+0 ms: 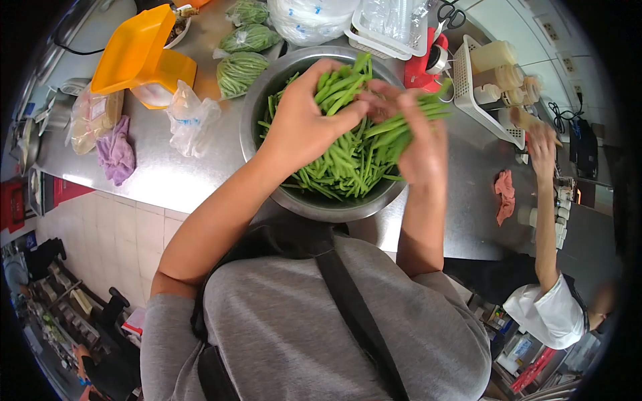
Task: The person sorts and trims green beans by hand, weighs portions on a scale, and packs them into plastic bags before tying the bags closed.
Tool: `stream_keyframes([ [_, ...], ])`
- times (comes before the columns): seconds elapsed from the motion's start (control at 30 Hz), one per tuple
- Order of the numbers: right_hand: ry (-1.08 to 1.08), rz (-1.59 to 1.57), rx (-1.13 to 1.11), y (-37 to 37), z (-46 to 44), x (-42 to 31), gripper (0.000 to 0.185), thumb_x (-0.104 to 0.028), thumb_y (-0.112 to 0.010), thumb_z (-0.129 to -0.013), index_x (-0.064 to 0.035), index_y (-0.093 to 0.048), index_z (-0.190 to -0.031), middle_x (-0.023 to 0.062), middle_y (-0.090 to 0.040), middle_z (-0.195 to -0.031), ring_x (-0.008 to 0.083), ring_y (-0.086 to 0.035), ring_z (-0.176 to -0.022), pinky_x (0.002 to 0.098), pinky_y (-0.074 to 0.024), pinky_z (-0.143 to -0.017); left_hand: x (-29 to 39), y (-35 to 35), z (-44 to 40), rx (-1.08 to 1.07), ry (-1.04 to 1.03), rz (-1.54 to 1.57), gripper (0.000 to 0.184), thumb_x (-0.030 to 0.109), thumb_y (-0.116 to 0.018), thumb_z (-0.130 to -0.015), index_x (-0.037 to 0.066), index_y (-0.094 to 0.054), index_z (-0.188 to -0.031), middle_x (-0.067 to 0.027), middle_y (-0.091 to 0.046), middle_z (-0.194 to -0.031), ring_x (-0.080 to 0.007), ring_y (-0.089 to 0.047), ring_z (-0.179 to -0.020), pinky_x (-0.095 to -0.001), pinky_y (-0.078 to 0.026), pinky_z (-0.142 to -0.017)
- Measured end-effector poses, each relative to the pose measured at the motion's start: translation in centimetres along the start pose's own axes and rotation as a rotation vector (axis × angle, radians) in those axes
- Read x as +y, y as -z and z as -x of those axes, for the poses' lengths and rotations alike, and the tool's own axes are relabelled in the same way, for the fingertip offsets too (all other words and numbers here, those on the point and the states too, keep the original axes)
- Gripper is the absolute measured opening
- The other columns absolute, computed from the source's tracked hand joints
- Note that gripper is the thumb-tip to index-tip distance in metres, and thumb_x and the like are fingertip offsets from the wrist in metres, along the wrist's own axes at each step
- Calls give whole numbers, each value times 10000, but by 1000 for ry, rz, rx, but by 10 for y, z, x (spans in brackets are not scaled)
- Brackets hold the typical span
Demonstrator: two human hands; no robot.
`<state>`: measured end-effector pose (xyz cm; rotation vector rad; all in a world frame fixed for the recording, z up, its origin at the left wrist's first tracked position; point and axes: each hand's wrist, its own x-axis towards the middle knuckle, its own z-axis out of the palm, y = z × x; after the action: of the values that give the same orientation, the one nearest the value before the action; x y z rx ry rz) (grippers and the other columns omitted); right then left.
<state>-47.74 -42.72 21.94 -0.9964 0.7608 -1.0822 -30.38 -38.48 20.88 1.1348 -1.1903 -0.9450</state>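
Observation:
A large metal bowl [251, 127] stands on the steel counter in front of me, filled with cut green beans [348, 164]. Over its left side, my left hand [311, 107] is closed around a bunch of green beans that stick up past the fingers. My right hand [421, 144], smeared by motion, is above the bowl's right side with another bunch of green beans [408, 123] in its grip, their ends pointing right. The fingertips of both hands come close together near the bowl's middle; whether they touch is blurred.
Bagged green beans [242, 73] lie behind the bowl, near a yellow container [137, 60] and a plastic bag [192, 120]. White baskets [478, 100], a red tape dispenser [418, 63] and scissors [451, 15] stand at back right. A co-worker's arm [545, 200] reaches in beside a pink cloth [505, 196].

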Motion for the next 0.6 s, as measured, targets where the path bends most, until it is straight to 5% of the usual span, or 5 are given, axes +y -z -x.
stream_keyframes([
  [0.23,-54,-128,62,-19,-3,42,477,-370,-477,-1044,-4,-466,-1350,121,-505,-1342,164,-472,-1247,346,-403,-1028,-8,-32,-15,60,64,147,462,329,-746,-886,-12,-570,-1143,-75,-649,-1017,-101,-586,-942,-265,-475,-843],
  [0.37,171,69,-128,-25,2,52,891,-431,-718,-886,-23,-213,-1496,108,-417,-1415,220,-412,-1327,353,-343,-1105,-14,-38,-22,93,169,354,656,543,-654,-897,-24,-542,-1206,-117,-612,-1100,-170,-558,-1038,-305,-443,-912],
  [0.43,81,32,-128,-23,-3,49,1096,-301,-866,-746,-40,-134,-1520,101,-400,-1431,239,-401,-1344,356,-344,-1114,-1,-35,-20,27,237,486,740,620,-570,-921,-27,-515,-1277,-120,-586,-1184,-192,-540,-1085,-317,-418,-968],
  [0.47,28,-6,-125,-22,-5,47,1089,-255,-874,-738,-41,-145,-1518,101,-400,-1433,236,-403,-1342,355,-351,-1110,4,-29,-21,-96,189,443,868,699,-289,-971,-28,-405,-1431,-153,-511,-1366,-212,-455,-1301,-343,-315,-1119],
  [0.6,-49,-116,-89,-23,-7,42,954,-15,-830,-735,-36,-249,-1491,92,-470,-1383,212,-460,-1295,345,-403,-1069,-14,-25,-23,-179,180,326,895,696,-175,-980,-14,-273,-1516,-167,-457,-1446,-274,-264,-1455,-382,-154,-1198],
])
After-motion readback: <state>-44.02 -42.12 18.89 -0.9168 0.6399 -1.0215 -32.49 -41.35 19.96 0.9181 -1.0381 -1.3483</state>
